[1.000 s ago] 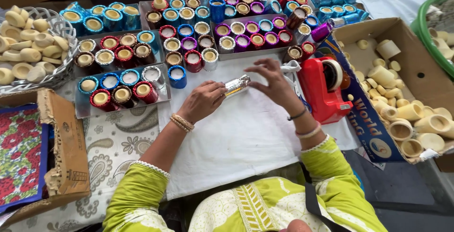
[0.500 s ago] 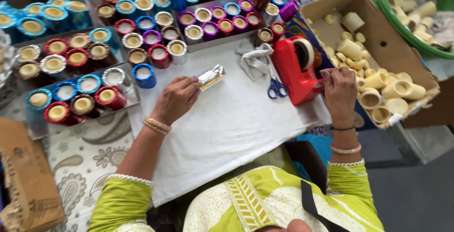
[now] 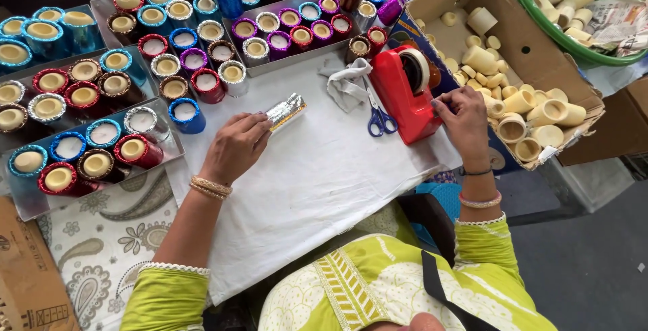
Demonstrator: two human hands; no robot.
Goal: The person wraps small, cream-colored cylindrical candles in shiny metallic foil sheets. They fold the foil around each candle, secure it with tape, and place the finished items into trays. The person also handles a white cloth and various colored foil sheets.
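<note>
Silver foil is glinting on the small cylinder (image 3: 285, 112) that the left hand (image 3: 236, 147) is pinning against the white cloth (image 3: 317, 182) covering the surface, near the cloth's far edge and just in front of the steel trays (image 3: 169, 152) of finished pieces. The left fingers are lying curled over its near end, pressing it down rather than lifting it, with the palm resting on the cloth. The right hand (image 3: 462, 116) is working at the red tape dispenser (image 3: 405, 95) standing at the cloth's right edge, thumb and fingertips pinched together at its front, apparently on the free end of tape, though the strip itself is too thin to make out. Blue-handled scissors (image 3: 379, 116) are lying just left of the dispenser, beside a crumpled grey rag (image 3: 345, 83). Beyond the right edge, a cardboard box (image 3: 540, 54) is holding plain cream-coloured cups (image 3: 520, 101).

The foil-wrapped cylinder looks light and fairly stiff in its core, yet its skin is likely thin, slippery and easy to dent or crease. It seems best gripped gently across the ends, or rolled under flat fingers, rather than squeezed around the middle where the wrap could wrinkle.
</note>
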